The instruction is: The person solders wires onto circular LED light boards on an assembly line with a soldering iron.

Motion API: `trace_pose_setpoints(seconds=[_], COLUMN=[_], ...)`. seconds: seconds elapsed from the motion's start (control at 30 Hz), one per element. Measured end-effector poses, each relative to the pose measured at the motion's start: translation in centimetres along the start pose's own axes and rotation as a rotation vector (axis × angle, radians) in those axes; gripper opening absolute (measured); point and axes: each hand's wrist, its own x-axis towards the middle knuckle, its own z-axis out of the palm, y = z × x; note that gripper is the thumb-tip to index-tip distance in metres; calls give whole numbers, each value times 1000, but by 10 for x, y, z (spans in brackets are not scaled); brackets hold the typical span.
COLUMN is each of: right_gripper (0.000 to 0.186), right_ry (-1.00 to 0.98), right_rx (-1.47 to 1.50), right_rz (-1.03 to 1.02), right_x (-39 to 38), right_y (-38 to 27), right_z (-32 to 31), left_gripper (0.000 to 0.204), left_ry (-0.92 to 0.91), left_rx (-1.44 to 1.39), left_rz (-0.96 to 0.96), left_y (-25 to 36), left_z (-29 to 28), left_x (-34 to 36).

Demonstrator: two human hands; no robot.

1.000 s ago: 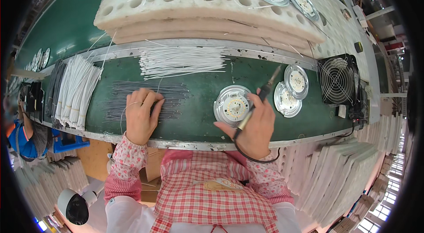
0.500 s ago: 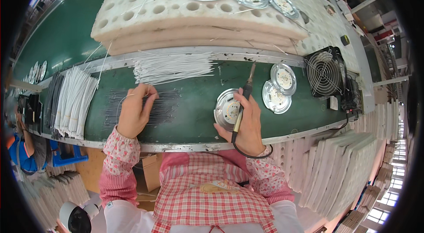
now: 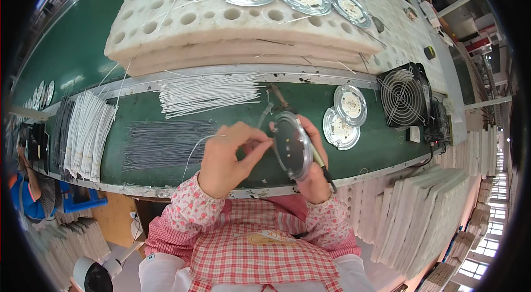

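My left hand (image 3: 225,160) is closed in a pinch on a thin wire (image 3: 192,155), which curves out behind the fingers. Its fingertips are at the left edge of a round lamp disc (image 3: 289,147) with a silver rim. My right hand (image 3: 316,184) grips that disc, tilted up so that a dark face shows. The same hand also holds a soldering iron (image 3: 318,160), partly behind the disc, its metal tip pointing up and away. Loose dark wires (image 3: 166,145) lie left of my left hand, with loose white wires (image 3: 207,94) beyond them.
Two overlapping lamp discs (image 3: 350,105) lie on the green bench to the right, beside a black fan (image 3: 402,95). White and dark wire bundles (image 3: 88,137) stand at left. A thick perforated foam block (image 3: 232,29) carries several discs. Another person (image 3: 30,189) is at far left.
My left hand has moved right from the dark wires to the disc, carrying a wire. My right hand has lifted the disc off the bench and tilted it, still holding the soldering iron.
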Motion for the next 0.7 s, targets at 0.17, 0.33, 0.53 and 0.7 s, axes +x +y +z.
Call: trace_pose_setpoints(seconds=[0.17,0.33,0.53,0.7], right_gripper=[100,101,103,110], right_ry=[35,31,48,-10], right_rx=[108,67,70,64], right_rz=[100,134,86,67], right_x=[-4,-9,-8,-5], right_y=[-6,-6,-8,-5], right_z=[-4,-5,-3,-2], left_gripper=[13,16,14,14], left_ry=[119,24,25,-8], left_rx=[-153,8,-62,-125], left_rz=[-129,107,-7,-24], left_y=[-2,5,6,5], left_z=[5,11,12,15], left_x=[3,0,2,-3])
